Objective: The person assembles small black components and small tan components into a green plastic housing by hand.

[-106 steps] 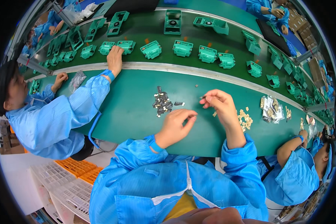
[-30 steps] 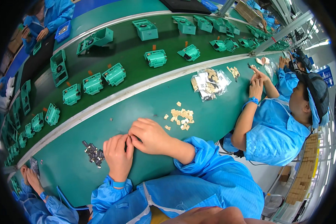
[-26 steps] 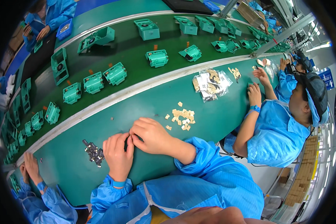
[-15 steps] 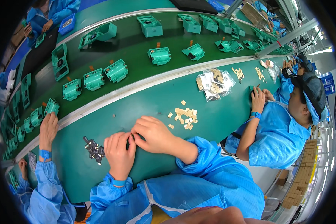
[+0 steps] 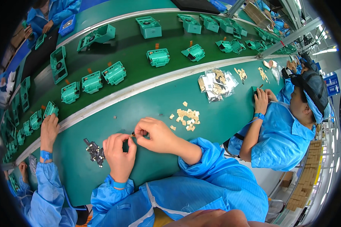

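Note:
Over the near worktable, my right hand [image 5: 154, 135] is closed in a pinch on a small dark part [image 5: 133, 134] with a pale or yellowish spot. My left hand [image 5: 118, 153] has its fingers curled, its thumb and index tips meeting right beside the same part. The fingertips cover most of the part, so its exact kind cannot be made out. Just left of my left hand lies a heap of small black parts [image 5: 96, 152] with light spots. Beyond my right hand, a loose pile of small tan pieces [image 5: 188, 119] is spread on the table.
A conveyor belt [image 5: 134, 56] carries rows of green plastic housings [image 5: 158, 57] behind a pale rail [image 5: 140, 83]. Clear bags of parts [image 5: 217, 85] lie farther right. A co-worker [image 5: 280, 128] sits at the right; another person's hand [image 5: 49, 130] reaches a housing at the left.
The housings on the belt have shifted slightly left. My fingertips have parted a little, and more of the small dark part shows between them.

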A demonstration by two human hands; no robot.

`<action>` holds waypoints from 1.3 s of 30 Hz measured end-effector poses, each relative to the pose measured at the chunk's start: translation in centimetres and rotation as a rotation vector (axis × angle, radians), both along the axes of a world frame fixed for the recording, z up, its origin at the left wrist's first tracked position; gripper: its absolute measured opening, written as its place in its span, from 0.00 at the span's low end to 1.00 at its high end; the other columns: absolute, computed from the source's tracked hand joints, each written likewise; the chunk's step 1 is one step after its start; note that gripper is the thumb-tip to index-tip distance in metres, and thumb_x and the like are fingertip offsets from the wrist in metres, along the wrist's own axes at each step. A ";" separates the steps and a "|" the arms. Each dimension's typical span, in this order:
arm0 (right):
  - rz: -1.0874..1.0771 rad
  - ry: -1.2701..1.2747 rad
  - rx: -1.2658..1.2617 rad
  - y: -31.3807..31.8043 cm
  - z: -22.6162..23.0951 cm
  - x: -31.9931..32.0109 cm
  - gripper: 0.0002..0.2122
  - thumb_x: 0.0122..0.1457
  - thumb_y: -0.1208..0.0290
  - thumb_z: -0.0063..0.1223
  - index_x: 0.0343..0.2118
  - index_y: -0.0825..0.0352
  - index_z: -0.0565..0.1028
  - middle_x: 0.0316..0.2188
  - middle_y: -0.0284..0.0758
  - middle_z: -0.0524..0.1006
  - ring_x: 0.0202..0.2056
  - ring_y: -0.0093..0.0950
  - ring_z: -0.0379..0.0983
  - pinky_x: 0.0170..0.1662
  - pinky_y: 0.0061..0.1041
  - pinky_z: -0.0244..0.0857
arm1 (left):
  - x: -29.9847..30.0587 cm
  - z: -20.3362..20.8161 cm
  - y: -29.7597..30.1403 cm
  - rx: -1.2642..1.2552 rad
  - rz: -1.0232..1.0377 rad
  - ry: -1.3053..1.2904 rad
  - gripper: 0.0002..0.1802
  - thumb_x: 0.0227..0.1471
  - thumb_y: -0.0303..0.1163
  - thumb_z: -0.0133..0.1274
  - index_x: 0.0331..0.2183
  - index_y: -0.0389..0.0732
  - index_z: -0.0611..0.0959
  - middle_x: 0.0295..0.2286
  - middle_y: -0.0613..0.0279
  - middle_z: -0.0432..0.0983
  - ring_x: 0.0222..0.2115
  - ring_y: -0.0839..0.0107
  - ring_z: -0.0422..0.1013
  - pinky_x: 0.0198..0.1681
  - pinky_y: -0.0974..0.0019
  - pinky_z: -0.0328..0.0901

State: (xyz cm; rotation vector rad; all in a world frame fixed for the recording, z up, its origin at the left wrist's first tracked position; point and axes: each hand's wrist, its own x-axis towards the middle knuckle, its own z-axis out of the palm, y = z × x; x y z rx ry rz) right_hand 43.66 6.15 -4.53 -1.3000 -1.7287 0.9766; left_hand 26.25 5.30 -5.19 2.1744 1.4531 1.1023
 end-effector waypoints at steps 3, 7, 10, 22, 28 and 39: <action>0.049 0.148 -0.163 0.3 -0.1 0.3 0.04 0.51 0.74 0.55 0.29 0.68 0.76 0.25 0.37 0.76 0.27 0.28 0.74 0.32 0.27 0.68 | -0.2 0.0 -0.2 -0.072 0.015 -0.063 0.08 0.42 0.21 0.60 0.29 0.39 0.79 0.28 0.59 0.75 0.30 0.61 0.72 0.38 0.60 0.62; 0.071 0.214 -0.232 0.7 -1.1 0.8 0.05 0.53 0.74 0.56 0.31 0.69 0.77 0.24 0.32 0.76 0.27 0.20 0.71 0.32 0.23 0.67 | -0.8 -0.1 0.0 -0.195 -0.002 -0.209 0.04 0.46 0.20 0.58 0.29 0.34 0.79 0.28 0.56 0.75 0.30 0.64 0.72 0.36 0.64 0.66; 0.106 0.197 -0.342 0.7 -0.1 1.1 0.04 0.57 0.74 0.55 0.32 0.69 0.76 0.28 0.27 0.76 0.32 0.16 0.70 0.37 0.20 0.66 | -1.2 -0.2 0.1 -0.238 -0.042 -0.299 0.04 0.48 0.20 0.58 0.29 0.33 0.79 0.27 0.56 0.74 0.29 0.66 0.72 0.34 0.66 0.67; -0.064 0.399 -0.252 1.4 -0.9 3.0 0.03 0.60 0.75 0.54 0.33 0.68 0.77 0.28 0.29 0.77 0.33 0.16 0.71 0.37 0.18 0.65 | -0.5 -1.9 0.4 -0.258 -0.009 -0.369 0.04 0.48 0.22 0.58 0.30 0.33 0.81 0.27 0.58 0.75 0.28 0.69 0.72 0.34 0.68 0.68; -0.361 0.731 -0.078 2.3 -0.8 6.3 0.08 0.60 0.77 0.57 0.42 0.72 0.79 0.35 0.33 0.80 0.35 0.20 0.74 0.41 0.19 0.66 | 3.7 -1.9 0.0 -0.169 -0.207 -0.137 0.05 0.51 0.30 0.58 0.31 0.39 0.84 0.29 0.59 0.76 0.30 0.59 0.73 0.35 0.58 0.67; -0.248 0.808 -0.181 2.0 -0.6 4.3 0.09 0.60 0.80 0.57 0.43 0.72 0.76 0.36 0.35 0.80 0.37 0.22 0.76 0.45 0.22 0.70 | 5.7 -2.1 0.8 -0.253 -0.267 -0.310 0.06 0.53 0.31 0.59 0.34 0.40 0.84 0.29 0.59 0.74 0.32 0.63 0.72 0.37 0.63 0.65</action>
